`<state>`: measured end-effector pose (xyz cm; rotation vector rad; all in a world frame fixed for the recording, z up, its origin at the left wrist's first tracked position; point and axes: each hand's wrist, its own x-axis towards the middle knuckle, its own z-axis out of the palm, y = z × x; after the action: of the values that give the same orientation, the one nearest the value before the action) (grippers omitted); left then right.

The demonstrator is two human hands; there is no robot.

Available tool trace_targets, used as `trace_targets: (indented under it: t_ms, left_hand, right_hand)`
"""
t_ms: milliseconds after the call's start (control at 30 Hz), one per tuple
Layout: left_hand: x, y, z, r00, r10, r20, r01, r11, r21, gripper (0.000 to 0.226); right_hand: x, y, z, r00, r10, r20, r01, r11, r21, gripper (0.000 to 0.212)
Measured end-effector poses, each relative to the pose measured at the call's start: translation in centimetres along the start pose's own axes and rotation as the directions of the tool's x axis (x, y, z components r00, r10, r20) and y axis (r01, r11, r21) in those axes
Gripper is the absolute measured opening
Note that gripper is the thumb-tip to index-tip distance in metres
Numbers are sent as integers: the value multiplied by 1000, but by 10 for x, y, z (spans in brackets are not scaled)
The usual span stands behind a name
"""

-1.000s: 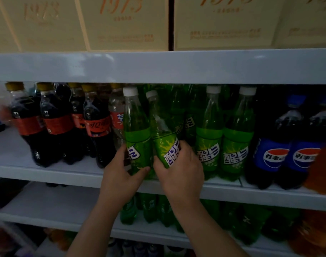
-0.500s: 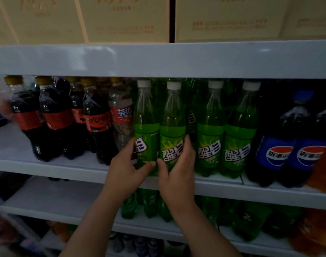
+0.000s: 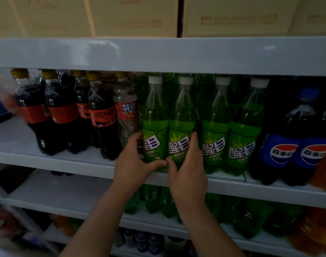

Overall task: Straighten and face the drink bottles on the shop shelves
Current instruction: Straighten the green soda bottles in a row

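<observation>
Several green soda bottles with white caps stand in a front row on the middle shelf (image 3: 65,162). My left hand (image 3: 134,164) grips the leftmost green bottle (image 3: 155,119) low down, thumb across its base. My right hand (image 3: 188,169) grips the second green bottle (image 3: 182,119), fingers on its right side, thumb at the front. Both bottles stand upright, side by side; the second one's label faces forward, the first one's is turned partly left. Two more green bottles (image 3: 216,127) (image 3: 246,130) stand to the right with labels forward.
Dark cola bottles (image 3: 101,115) with red labels and a clear bottle (image 3: 126,112) fill the shelf's left. Blue-labelled cola bottles (image 3: 280,145) stand at the right. Cardboard boxes (image 3: 132,15) sit on the top shelf. More green bottles (image 3: 152,201) stand on the shelf below.
The second green bottle, tilted a second ago, now stands upright beside the first. Both hands have stayed low on the two bottles; the view has shifted slightly.
</observation>
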<state>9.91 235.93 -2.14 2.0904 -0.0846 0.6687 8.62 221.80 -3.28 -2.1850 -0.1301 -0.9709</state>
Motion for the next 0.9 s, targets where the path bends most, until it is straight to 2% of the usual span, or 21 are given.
trace_targets:
  t_ms: [133,267,333,500,600,700,800,900]
  left_hand:
    - [-1,0,3,1000,-3,16,3,1000,-16,93]
    - [1,-5,-6,990,25,141,-13,997,-82,65]
    - [2,-10,-7,985,34,169,-15,993,-114,68]
    - [5,-10,0,990,28,138,-12,993,-115,75]
    - [8,-9,3,991,15,133,-1,995,-102,75]
    - [11,-10,4,989,-1,151,13,997,-77,79]
    - [15,-9,2,983,-13,186,25,998,-63,82]
    - [20,-8,0,975,-13,222,28,998,-65,80]
  right_hand:
    - [-2,3,-5,999,-32,-30,29,995,-92,90]
    - [-3,5,-4,998,-49,-26,46,994,-104,84]
    - [-2,4,-3,998,-51,-34,47,993,-110,82]
    - [-5,8,-3,994,-82,-66,73,990,-123,70]
    - [-19,15,-3,981,-165,-98,152,979,-134,57]
    - [-38,26,-6,967,-219,-128,216,976,-32,46]
    - [-47,38,-13,974,-171,-148,187,977,100,37]
    - [-42,47,-19,975,-115,-189,141,981,132,35]
